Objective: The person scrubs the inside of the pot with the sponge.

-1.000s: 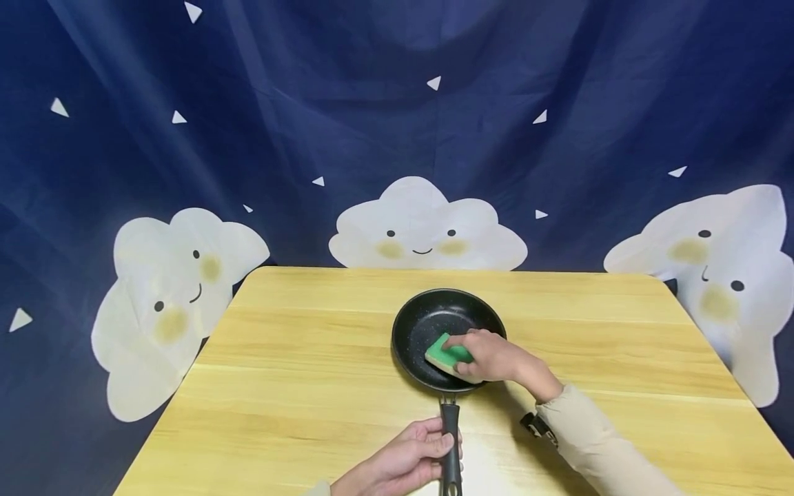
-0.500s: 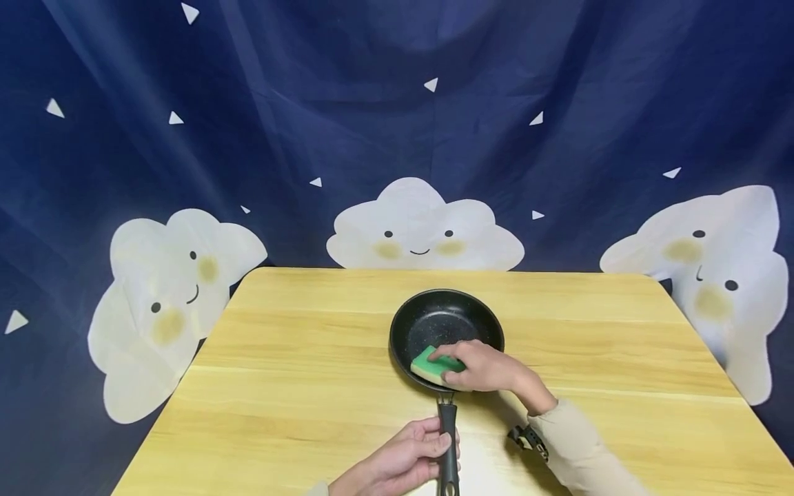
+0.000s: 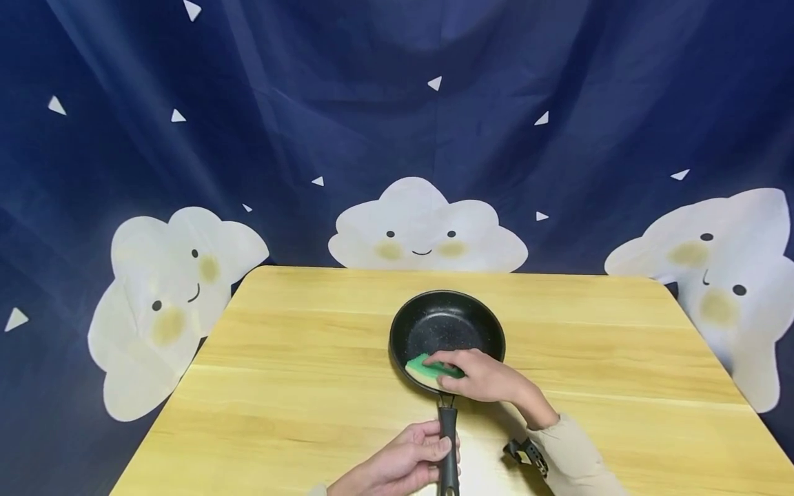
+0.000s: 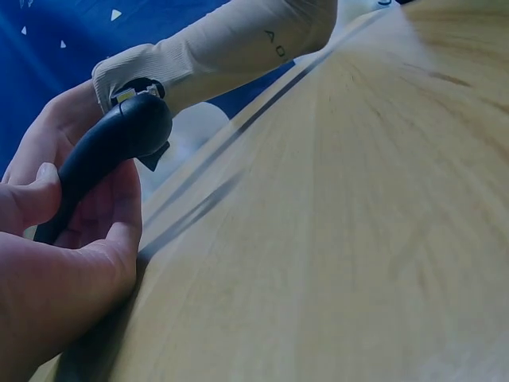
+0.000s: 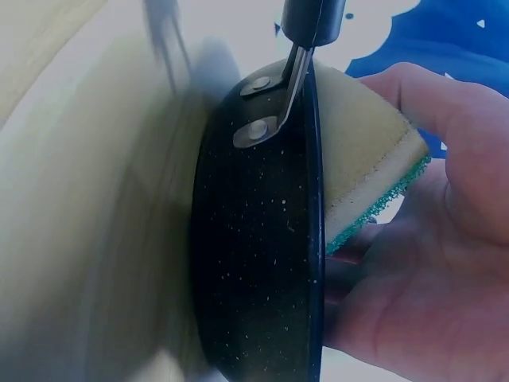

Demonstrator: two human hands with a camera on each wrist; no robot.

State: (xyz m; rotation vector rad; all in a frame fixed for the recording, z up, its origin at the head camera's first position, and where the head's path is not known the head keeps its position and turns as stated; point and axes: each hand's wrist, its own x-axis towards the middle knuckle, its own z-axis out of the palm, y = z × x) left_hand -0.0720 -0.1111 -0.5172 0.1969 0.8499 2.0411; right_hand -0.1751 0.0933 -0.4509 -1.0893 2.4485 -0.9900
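Observation:
A black frying pan (image 3: 445, 329) rests on the wooden table, its handle (image 3: 448, 441) pointing toward me. My left hand (image 3: 403, 460) grips that handle, thumb on top; in the left wrist view the fingers wrap round the black handle (image 4: 103, 155). Inside the pan, at the near-left part of its wall, lies a sponge (image 3: 423, 373) with a green scouring side up and a pale side down. My right hand (image 3: 486, 375) pinches the sponge from above. From the right wrist, the sponge (image 5: 366, 151) tilts over the pan's rim (image 5: 316, 239), partly hidden by it.
The light wooden table (image 3: 298, 358) extends on both sides of the pan. Behind it hangs a dark blue curtain (image 3: 372, 103) with smiling white clouds and small triangles. A black wrist mount (image 3: 527, 456) hangs under the right sleeve (image 3: 573, 455).
My right hand has slid the sponge left and toward me, from the pan's lower middle to its near-left wall. The left hand and the pan stay about where they were.

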